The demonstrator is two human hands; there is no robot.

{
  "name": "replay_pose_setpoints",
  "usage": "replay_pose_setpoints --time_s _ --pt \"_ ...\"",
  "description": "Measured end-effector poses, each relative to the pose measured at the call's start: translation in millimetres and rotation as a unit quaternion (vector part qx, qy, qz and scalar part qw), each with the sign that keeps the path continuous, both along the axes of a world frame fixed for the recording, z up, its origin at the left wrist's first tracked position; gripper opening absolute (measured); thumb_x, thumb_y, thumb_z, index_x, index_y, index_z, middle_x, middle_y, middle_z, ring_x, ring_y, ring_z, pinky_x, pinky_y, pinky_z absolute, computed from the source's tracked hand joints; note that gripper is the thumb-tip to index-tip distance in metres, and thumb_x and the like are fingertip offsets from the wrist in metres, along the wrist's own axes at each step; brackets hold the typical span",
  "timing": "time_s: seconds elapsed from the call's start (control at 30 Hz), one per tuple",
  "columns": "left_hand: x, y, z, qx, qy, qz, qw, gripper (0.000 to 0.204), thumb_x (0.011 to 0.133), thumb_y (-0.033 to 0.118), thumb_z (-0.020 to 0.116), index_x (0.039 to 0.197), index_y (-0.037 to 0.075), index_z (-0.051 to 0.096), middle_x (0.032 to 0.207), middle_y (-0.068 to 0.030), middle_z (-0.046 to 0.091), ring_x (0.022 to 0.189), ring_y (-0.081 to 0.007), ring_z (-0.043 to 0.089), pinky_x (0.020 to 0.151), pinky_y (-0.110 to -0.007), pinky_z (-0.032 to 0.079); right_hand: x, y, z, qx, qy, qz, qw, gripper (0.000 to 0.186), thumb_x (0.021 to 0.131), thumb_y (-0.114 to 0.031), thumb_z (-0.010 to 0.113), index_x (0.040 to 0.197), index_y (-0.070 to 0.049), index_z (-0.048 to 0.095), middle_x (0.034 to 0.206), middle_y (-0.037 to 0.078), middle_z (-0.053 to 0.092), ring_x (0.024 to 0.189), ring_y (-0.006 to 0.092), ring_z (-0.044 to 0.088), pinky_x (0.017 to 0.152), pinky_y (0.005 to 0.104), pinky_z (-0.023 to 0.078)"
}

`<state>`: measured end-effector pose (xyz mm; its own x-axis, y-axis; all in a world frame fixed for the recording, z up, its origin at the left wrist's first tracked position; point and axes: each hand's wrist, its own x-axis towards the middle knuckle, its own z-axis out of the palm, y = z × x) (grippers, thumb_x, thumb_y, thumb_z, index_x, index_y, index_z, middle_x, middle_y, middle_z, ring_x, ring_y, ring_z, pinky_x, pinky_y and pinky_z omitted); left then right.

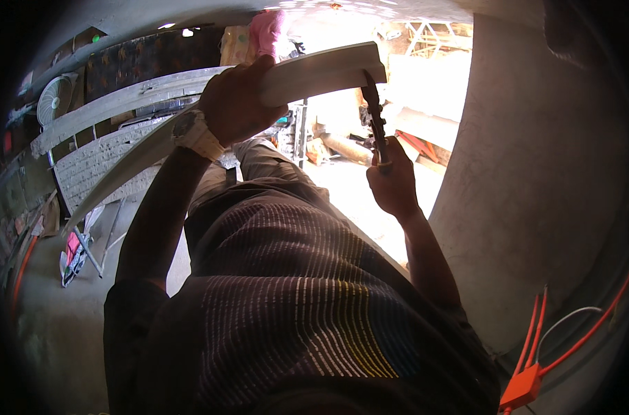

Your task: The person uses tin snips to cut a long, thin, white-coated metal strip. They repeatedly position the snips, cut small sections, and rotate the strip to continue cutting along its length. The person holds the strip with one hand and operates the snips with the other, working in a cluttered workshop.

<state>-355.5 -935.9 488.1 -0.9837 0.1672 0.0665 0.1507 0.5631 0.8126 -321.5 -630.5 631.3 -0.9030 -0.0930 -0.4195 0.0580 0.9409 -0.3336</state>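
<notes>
My left hand [238, 100], with a white watch on its wrist, is wrapped round a long white strip [321, 69]. The strip is slightly curved, like a piece of plastic trim. Its cut-looking end points right, and its other part sweeps down to the lower left behind my forearm. Closed round the handle of a dark metal tool that looks like pliers [375, 117], my right hand [394, 183] is below that right end. The tool's head touches the strip's lower edge near its tip. Glare and shadow hide whether the jaws bite into it.
A grey wall [536, 173] rises close on my right, with an orange box and conduits [523, 387] low beside it. Ahead, a bright opening shows piled materials. To the left stand long pale boards [107, 162], a round fan [53, 100] and a pink bundle [72, 252].
</notes>
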Motion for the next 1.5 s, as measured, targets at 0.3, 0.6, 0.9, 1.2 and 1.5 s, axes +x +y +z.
replay_pose_setpoints --time_s 0.3,0.6,0.9,1.2,1.5 --pt "4.8 5.8 5.9 -0.020 -0.005 0.015 1.000 0.048 0.079 0.025 0.084 0.117 0.010 0.058 0.092 -0.0167 0.073 0.085 -0.0407 0.075 0.076 -0.051 0.062 7.3 1.0 -1.8 -0.018 0.010 -0.036 0.999 0.019 0.082 0.004 0.060 0.097 -0.006 0.054 0.080 0.008 0.055 0.069 0.0205 0.055 0.066 0.0363 0.046" --pt "13.1 6.1 4.6 -0.023 0.031 0.034 0.999 0.050 0.080 0.037 0.081 0.117 0.011 0.061 0.088 -0.0157 0.073 0.083 -0.0383 0.075 0.076 -0.051 0.062 15.2 2.8 -11.4 0.032 0.046 -0.013 0.998 0.019 0.082 0.005 0.062 0.097 -0.005 0.056 0.075 0.011 0.057 0.066 0.0222 0.059 0.066 0.0363 0.049" --pt "19.3 -8.1 12.2 -0.048 0.022 0.053 0.997 0.051 0.074 0.024 0.085 0.115 0.009 0.059 0.090 -0.0144 0.068 0.085 -0.0377 0.071 0.078 -0.051 0.059 20.2 9.7 14.4 0.021 -0.106 -0.048 0.993 0.059 0.078 0.000 0.072 0.134 -0.005 0.055 0.111 0.014 0.066 0.108 0.0296 0.068 0.095 0.0409 0.053" --pt "32.8 -41.9 11.0 -0.042 0.021 0.049 0.998 0.056 0.072 0.023 0.087 0.119 0.010 0.058 0.091 -0.0136 0.067 0.085 -0.0378 0.071 0.080 -0.051 0.058 -30.9 34.1 73.7 0.087 -0.065 0.101 0.989 0.070 0.078 0.010 0.063 0.146 -0.005 0.056 0.124 0.015 0.068 0.120 0.0295 0.068 0.101 0.0406 0.055" --pt "70.4 -69.9 -9.0 -0.068 0.025 0.100 0.992 0.068 0.066 0.024 0.091 0.124 0.011 0.057 0.099 -0.0114 0.065 0.094 -0.0356 0.068 0.085 -0.050 0.055 -119.4 -46.2 109.0 0.178 -0.111 0.335 0.918 0.063 0.079 0.010 0.063 0.139 -0.005 0.062 0.128 0.019 0.070 0.123 0.0372 0.067 0.106 0.0460 0.054"
